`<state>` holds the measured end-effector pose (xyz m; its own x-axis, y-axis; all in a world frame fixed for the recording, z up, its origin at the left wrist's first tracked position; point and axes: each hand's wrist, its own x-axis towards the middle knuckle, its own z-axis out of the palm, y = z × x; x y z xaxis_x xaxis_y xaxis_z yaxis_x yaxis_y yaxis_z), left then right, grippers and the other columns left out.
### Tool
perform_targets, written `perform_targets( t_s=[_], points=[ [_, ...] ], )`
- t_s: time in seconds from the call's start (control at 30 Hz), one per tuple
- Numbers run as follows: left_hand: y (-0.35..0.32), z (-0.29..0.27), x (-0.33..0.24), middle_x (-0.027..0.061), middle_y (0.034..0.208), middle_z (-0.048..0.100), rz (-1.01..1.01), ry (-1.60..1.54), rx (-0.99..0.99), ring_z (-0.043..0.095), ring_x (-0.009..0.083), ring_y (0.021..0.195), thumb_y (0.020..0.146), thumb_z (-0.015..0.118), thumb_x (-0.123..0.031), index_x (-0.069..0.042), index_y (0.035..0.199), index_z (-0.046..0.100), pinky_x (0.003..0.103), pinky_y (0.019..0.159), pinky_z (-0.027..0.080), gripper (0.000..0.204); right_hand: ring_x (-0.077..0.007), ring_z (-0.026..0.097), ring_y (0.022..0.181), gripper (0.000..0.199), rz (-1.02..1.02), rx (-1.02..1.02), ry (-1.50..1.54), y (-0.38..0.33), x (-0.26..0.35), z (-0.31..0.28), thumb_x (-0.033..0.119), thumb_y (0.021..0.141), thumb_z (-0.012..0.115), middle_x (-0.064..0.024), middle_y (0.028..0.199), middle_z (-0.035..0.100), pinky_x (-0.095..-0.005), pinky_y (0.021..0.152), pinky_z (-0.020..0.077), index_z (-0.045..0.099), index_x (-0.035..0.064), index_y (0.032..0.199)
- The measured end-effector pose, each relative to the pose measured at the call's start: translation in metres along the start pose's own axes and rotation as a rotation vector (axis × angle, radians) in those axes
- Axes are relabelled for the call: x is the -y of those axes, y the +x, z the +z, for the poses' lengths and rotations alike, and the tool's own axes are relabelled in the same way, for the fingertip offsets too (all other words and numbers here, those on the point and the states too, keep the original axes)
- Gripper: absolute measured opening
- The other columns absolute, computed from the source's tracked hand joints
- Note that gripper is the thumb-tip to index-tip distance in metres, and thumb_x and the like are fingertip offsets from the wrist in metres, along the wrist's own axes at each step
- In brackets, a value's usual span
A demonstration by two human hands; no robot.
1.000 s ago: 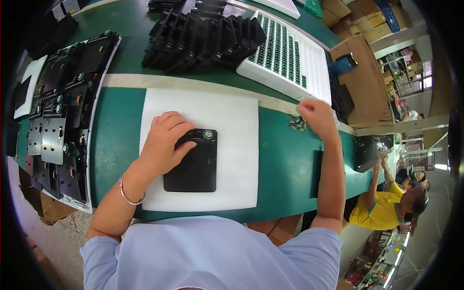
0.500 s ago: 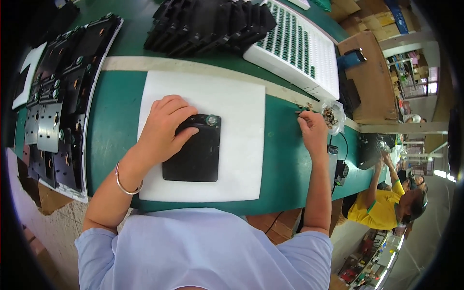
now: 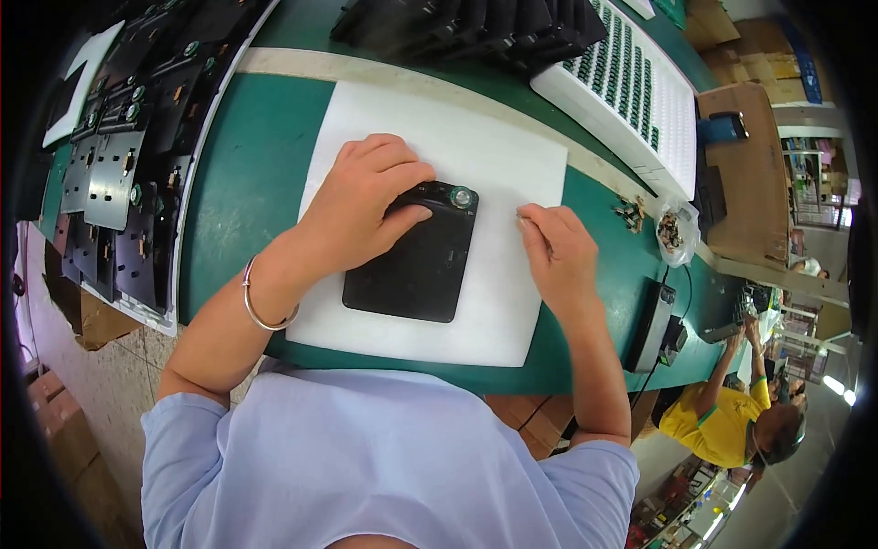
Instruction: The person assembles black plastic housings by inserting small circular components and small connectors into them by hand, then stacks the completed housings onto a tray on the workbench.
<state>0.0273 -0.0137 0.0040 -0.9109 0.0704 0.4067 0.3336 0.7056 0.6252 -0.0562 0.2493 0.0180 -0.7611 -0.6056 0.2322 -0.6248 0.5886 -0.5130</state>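
While the black panel (image 3: 412,270) lay flat and slightly turned on a white foam sheet (image 3: 498,316), the left hand (image 3: 366,206) gripped its upper left edge, the thumb pressed on the face and the other fingers bent over the top. A round green-and-silver piece (image 3: 461,197) sat at the panel's upper right corner. The right hand (image 3: 562,256) was over the right side of the sheet, thumb and forefinger closed together at the tips; whether they pinched anything small could not be told. Under the sheet spread a green worktop (image 3: 261,156) with a dull shine, crossed by a pale strip (image 3: 366,69) beyond the sheet. Past that strip stood a stack of black panels (image 3: 471,27) and a white tray (image 3: 608,142) filled partly with rows of small green pieces (image 3: 622,78). To the right, a little heap of small parts (image 3: 630,214) lay near a clear plastic bag (image 3: 678,231) of similar bits. More panels (image 3: 119,174) crowded a white-edged board on the left, above a speckled tiled floor (image 3: 119,361). A large cardboard box (image 3: 745,174) rose behind the bag; farther right, a co-worker in a yellow shirt (image 3: 718,430) reached toward the worktop, and bright lamps (image 3: 837,390) shone in the room.
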Motion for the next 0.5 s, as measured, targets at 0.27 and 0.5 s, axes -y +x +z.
perform_targets(
  t_s=[0.27,0.5],
  points=[
    [-0.001,0.000,0.001,0.0073,0.102,0.063,0.006,0.026,-0.002,0.056,0.0275,0.107,0.072,0.079,-0.009,-0.006,0.104,0.065,0.040,0.091,0.041,0.035,-0.0160,0.061,0.069,0.022,0.179,0.158,0.207,0.003,0.008,-0.016,0.003,0.084,0.070,-0.0073,0.089,0.067,-0.0272,0.061,0.0492,0.069,0.0045,0.106],
    [0.000,0.000,0.000,0.0071,0.102,0.063,0.004,0.024,-0.010,0.056,0.0272,0.107,0.071,0.079,-0.009,-0.006,0.103,0.065,0.040,0.091,0.041,0.034,-0.0124,0.055,0.062,0.023,0.257,0.160,0.275,0.008,0.009,-0.011,0.004,0.080,0.073,-0.0052,0.083,0.065,-0.0259,0.058,0.0471,0.068,0.0037,0.102]
  ],
)
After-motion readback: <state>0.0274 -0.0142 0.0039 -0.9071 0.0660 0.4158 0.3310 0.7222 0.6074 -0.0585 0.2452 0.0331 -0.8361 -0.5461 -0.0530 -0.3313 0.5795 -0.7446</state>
